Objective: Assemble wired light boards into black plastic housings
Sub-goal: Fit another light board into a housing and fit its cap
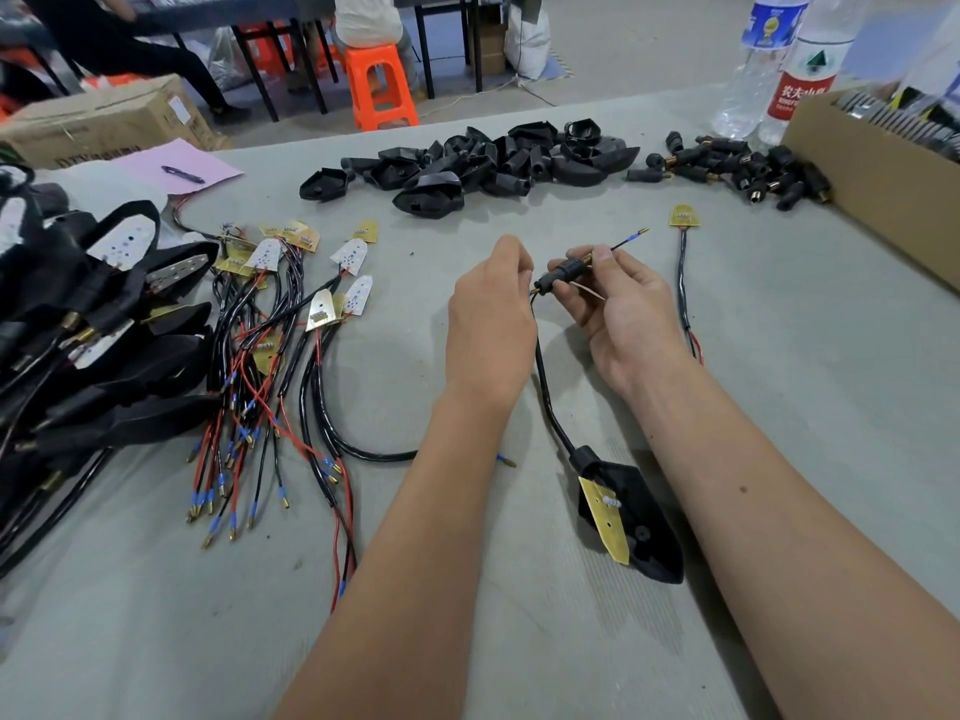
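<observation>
My right hand (618,309) pinches a black ribbed stem (563,271) with a brass thread at its far end. A thin wire with a blue sleeve and brass tip (631,237) sticks out beyond it. My left hand (491,314) pinches the black cable (545,387) where it enters the stem. That cable runs down to a black housing (641,527) lying on the table, with a yellow light board (605,517) tilted in its opening.
A heap of empty black housings (467,163) and a pile of black stems (727,168) lie at the back. Loose wired boards (291,314) spread at left, beside finished units (88,324). One wired board (683,216), a cardboard box (883,168) and bottles (769,59) sit at right.
</observation>
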Available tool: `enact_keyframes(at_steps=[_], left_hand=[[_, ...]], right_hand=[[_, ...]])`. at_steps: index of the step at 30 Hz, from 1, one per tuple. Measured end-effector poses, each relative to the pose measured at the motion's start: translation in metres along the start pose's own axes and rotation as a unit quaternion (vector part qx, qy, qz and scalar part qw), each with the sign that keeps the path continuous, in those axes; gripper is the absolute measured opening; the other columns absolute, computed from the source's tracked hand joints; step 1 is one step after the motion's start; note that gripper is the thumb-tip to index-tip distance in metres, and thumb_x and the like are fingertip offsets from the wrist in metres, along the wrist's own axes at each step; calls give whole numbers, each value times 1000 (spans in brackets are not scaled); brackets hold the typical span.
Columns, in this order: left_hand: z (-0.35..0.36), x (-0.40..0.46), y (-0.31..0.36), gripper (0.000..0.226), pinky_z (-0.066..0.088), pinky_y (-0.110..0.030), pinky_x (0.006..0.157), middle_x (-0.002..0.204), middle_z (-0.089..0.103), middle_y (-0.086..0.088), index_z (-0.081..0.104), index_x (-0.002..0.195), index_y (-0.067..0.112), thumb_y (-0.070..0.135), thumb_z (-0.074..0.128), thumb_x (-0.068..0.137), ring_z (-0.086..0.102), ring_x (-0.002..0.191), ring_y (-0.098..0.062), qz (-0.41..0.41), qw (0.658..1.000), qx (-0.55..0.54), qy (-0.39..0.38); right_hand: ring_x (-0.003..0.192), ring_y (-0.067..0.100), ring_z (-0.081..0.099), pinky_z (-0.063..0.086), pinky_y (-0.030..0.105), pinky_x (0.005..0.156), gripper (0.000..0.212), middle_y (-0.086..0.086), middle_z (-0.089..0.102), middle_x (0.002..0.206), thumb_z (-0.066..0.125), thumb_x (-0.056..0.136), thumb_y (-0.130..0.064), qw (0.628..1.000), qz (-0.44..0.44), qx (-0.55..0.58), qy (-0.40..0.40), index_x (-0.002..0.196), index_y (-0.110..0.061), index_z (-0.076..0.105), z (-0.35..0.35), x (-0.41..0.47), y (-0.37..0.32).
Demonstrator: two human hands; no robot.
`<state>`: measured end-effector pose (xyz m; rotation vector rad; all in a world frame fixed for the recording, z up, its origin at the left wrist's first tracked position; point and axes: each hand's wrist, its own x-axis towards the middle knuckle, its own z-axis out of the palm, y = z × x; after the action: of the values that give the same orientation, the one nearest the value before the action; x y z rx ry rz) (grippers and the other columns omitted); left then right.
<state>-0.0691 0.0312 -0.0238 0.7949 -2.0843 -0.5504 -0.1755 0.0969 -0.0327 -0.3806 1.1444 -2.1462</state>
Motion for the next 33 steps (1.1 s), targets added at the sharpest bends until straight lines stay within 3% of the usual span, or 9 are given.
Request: enact_keyframes(at_steps=[5,10,17,23,28,33], left_hand=[[1,-1,-2,14,47,-47,64,75,59,-3,53,92,13,2,48,98,56,73,-28,-40,999,20,-9],[2,0,-5,11,37,-23,61,72,59,1,60,93,12,5,53,100,54,67,-14,-123,989,-81,0],[2,0,-4,9,40,-34,65,82,64,-4,57,96,13,10,49,101,56,74,-22,-134,990,5,40],[-2,2,-6,12,53,-42,78,83,67,-8,63,96,5,3,52,101,69,81,-28,-140,981,-131,5],[-4,1,-6,25,53,-19,73,82,68,5,66,95,17,-3,51,96,69,78,-3,-112,976,-182,-46],[-7,4,-11,16,51,-14,71,80,75,5,69,97,15,0,68,91,72,78,-1,-121,971,-208,-6]], right_hand=[[84,25,74,60,25,72,30,16,76,91,47,110,-13,999,-24,-43,-2,94,-2,70,2,-1,3],[86,26,73,59,24,73,31,16,75,90,45,110,-12,998,-31,-58,-4,93,-2,69,3,-2,3],[92,30,74,61,26,77,26,18,74,93,47,109,-10,998,3,-27,-48,97,2,67,3,-3,1],[88,27,75,61,26,79,14,18,73,92,59,102,-3,999,-16,-41,-21,92,1,67,3,-1,3],[83,25,74,61,26,77,22,18,70,92,55,104,-4,999,-21,-2,29,86,-1,66,1,2,0],[84,26,74,61,25,71,21,23,68,99,54,105,-4,999,-8,28,24,89,0,66,2,1,-1]])
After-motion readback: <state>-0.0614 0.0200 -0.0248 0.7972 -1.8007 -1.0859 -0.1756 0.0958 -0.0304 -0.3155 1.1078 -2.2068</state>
